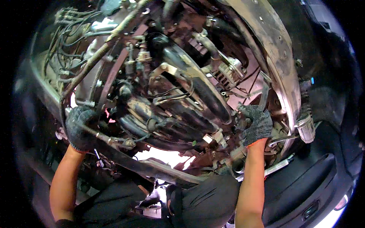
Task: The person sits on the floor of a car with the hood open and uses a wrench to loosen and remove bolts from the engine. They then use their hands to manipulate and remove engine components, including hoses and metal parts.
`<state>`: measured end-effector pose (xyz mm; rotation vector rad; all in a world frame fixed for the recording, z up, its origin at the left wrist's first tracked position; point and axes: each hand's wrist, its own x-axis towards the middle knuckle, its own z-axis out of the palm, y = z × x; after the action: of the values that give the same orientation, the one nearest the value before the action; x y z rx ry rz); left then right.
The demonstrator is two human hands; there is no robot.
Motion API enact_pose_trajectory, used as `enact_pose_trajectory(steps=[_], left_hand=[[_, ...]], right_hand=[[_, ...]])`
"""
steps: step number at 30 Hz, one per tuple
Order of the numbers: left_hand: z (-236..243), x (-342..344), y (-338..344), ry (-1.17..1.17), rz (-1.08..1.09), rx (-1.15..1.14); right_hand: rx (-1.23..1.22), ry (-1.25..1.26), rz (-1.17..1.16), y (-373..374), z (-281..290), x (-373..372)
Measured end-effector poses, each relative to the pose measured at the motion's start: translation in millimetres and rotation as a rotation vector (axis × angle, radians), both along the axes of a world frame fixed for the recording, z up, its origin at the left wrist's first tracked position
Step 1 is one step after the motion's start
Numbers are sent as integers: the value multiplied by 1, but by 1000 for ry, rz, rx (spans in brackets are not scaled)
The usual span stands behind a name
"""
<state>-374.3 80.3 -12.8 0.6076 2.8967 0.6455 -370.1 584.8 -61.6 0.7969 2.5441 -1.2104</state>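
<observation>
My left hand (81,127), in a dark knit glove with an orange cuff, is closed at the left side of a stripped vehicle bay. A slim metal rod (110,140) with a rounded, jointed end runs out from beside its fingers. Whether the hand grips that rod or the frame behind it I cannot tell. On the right, my right hand (258,126), gloved alike, is curled among metal parts. A flat grey bar (264,95) rises just above its fingers. What lies inside the fingers is hidden. Between the hands sit thick, dirt-stained black ducts (197,91).
A corrugated hose (89,64) and bundled cables (62,62) fill the upper left. A ribbed metal unit (230,74) sits upper right, beside a dusty panel (279,49). A clear lamp (305,129) and large black panel (300,178) lie at right. A metal crossbar (167,171) spans before my legs.
</observation>
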Motion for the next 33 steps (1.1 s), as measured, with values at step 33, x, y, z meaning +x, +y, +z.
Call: enact_pose_trajectory(steps=[33], left_hand=[[-25,4,-19,-189,18,170]], right_hand=[[-1042,-315,-522,23,-36,-21]])
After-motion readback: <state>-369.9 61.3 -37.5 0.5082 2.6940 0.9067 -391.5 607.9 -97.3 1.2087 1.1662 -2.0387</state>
